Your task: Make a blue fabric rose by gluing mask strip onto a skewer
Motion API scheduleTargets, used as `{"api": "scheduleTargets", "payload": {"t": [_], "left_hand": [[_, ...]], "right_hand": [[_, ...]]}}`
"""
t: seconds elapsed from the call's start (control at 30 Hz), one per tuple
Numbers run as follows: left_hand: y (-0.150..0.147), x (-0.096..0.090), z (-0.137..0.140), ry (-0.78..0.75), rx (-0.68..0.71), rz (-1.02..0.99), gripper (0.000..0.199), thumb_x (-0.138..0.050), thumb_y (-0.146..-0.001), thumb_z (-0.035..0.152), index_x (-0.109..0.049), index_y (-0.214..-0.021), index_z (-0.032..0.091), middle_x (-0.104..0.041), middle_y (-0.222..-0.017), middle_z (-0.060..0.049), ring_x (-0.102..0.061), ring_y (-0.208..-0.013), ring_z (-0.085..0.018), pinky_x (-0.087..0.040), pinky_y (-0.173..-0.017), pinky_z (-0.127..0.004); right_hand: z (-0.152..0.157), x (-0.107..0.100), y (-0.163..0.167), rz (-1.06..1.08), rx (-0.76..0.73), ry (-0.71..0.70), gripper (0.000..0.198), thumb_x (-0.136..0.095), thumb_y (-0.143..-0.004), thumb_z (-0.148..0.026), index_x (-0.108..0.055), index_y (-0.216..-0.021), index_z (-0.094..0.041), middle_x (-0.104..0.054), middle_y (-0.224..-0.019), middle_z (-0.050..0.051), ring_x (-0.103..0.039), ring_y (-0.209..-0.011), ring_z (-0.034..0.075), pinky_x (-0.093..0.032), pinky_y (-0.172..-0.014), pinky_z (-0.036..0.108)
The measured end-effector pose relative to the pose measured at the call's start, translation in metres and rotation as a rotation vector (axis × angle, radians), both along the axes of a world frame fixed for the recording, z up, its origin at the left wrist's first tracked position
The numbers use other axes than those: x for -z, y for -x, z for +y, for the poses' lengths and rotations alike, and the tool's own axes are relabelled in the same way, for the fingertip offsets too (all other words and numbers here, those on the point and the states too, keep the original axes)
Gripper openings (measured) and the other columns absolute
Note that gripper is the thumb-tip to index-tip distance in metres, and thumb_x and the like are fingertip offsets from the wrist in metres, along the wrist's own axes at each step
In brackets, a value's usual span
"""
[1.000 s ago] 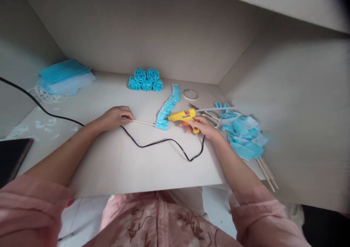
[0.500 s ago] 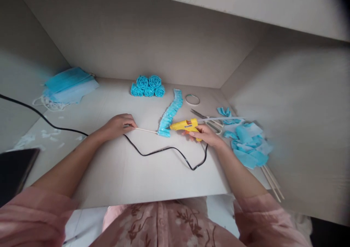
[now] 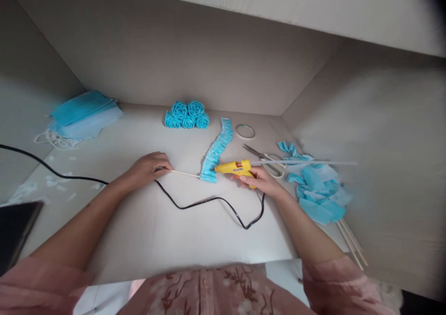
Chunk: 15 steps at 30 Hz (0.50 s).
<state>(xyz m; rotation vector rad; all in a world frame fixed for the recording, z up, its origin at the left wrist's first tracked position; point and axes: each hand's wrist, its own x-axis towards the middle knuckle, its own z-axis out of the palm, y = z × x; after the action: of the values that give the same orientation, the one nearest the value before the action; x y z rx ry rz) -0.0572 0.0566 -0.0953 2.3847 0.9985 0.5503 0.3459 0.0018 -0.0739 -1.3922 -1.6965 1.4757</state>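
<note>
My left hand (image 3: 151, 169) pinches a thin wooden stick (image 3: 185, 173). The stick's far end meets the near end of a pleated blue strip (image 3: 216, 150), which lies curved on the tabletop. Wrapped in my right hand (image 3: 259, 181) is a yellow glue gun (image 3: 233, 167), its nozzle pointing left at the strip near the stick's end. A long clear glue stick (image 3: 313, 163) juts out of the gun's back. Whether the nozzle touches the strip, I cannot tell.
Several rolled blue flowers (image 3: 188, 115) are stacked at the back. Face masks (image 3: 83, 115) lie at left. Scissors (image 3: 273, 164), a white ring (image 3: 245, 131), blue scraps (image 3: 318, 192) and sticks (image 3: 351, 244) sit on the right. A black cord (image 3: 198, 202) crosses in front.
The view has shifted slightly. The glue gun's nozzle has moved a little way along the strip, away from its near end. Both hands keep their hold.
</note>
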Motion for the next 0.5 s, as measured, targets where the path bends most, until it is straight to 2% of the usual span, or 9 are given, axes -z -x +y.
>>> {"api": "scheduleTargets", "payload": {"t": [0.27, 0.5], "left_hand": [[0.0009, 0.0044, 0.0008, -0.001, -0.006, -0.03, 0.034, -0.048, -0.102, 0.043, -0.071, -0.091, 0.02, -0.07, -0.092, -0.005, -0.063, -0.089, -0.018, -0.046, -0.081, -0.028], [0.0015, 0.0054, 0.0, 0.071, -0.032, -0.026, 0.033, -0.051, -0.099, 0.043, -0.074, -0.094, 0.02, -0.069, -0.093, -0.004, -0.064, -0.083, -0.016, -0.045, -0.074, -0.025]], "right_hand": [[0.0012, 0.0054, -0.0008, 0.043, 0.031, -0.025, 0.05, -0.073, -0.078, -0.057, -0.076, -0.104, -0.015, -0.078, -0.105, 0.012, -0.06, -0.062, 0.012, -0.042, -0.047, 0.022], [0.0019, 0.0076, -0.0011, 0.063, 0.024, -0.053, 0.048, -0.072, -0.08, -0.057, -0.077, -0.105, -0.017, -0.078, -0.111, 0.011, -0.062, -0.063, 0.012, -0.042, -0.047, 0.022]]}}
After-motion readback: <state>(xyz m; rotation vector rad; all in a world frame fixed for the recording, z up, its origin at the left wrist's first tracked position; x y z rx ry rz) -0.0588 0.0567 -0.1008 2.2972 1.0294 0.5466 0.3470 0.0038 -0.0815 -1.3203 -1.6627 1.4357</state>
